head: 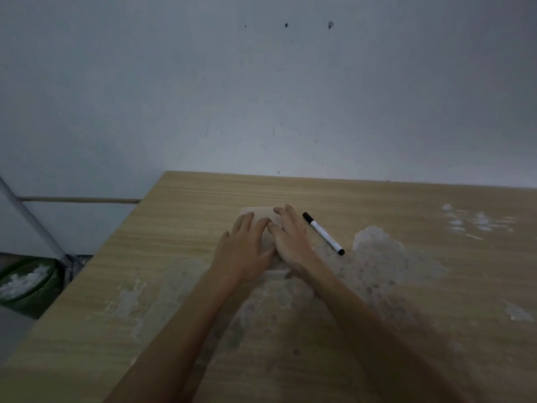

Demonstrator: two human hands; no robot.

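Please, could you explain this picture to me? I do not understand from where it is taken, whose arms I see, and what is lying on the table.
It is a single picture from a camera worn on a person's head, looking forward and down. There is no machine: both arms are the person's own. The left hand and right hand lie flat, fingers straight, on a pale flat thing; I cannot tell what it is. Nothing is gripped. To its right, a black-and-white marker pen lies on the wooden table. A green container sits lower down, left of the table.

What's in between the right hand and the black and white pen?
Nothing: the head view shows only bare table between the right hand and the pen.
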